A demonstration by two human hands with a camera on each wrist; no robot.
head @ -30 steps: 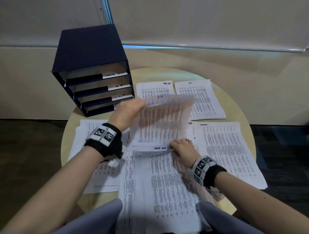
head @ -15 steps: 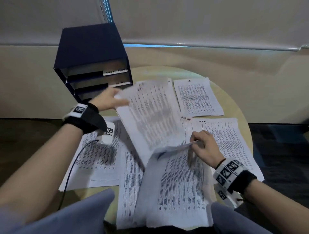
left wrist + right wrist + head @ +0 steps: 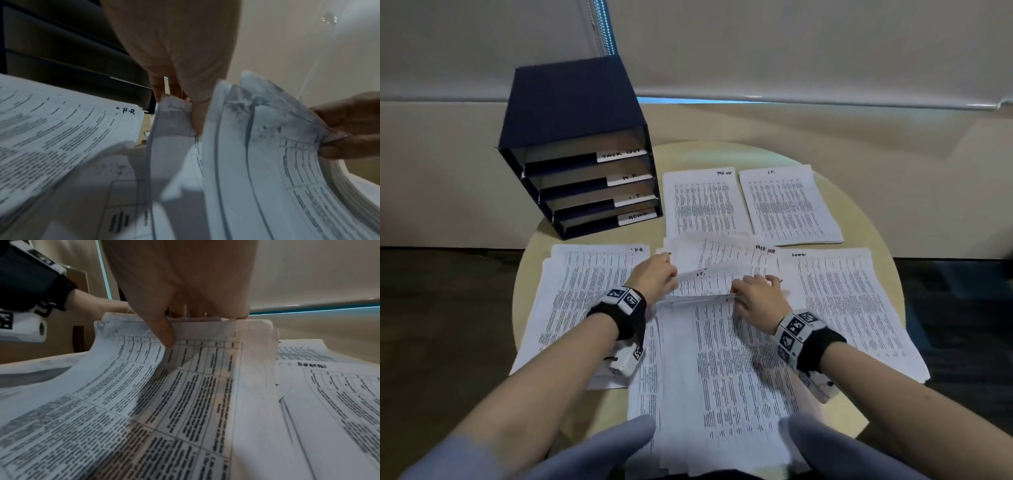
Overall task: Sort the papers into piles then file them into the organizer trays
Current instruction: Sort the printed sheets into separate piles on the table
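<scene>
The unsorted stack (image 3: 722,377) of printed sheets lies in the middle of the round table (image 3: 866,219). Both hands are at its far edge. My right hand (image 3: 756,294) grips several top edges bent back toward me, thumb (image 3: 164,332) on the printed face. My left hand (image 3: 657,277) pinches the left corner of a raised sheet (image 3: 174,121). A sheet marked I.T. (image 3: 702,274) shows between the hands. Four piles surround the stack: H.R (image 3: 585,291), Task List (image 3: 703,205), I.T. (image 3: 789,205) and Admin (image 3: 852,308). The dark blue organizer (image 3: 571,113) stands at the back left.
The organizer has several trays, labelled from the top Task List, H.R, I.T and Admin. A wall and a window blind run behind the table. The floor is dark on both sides. My knees show under the table's near edge.
My left hand carried one sheet up and back toward the far piles, then came back without it to the stack's top edge. My right hand moved back to that edge too.
</scene>
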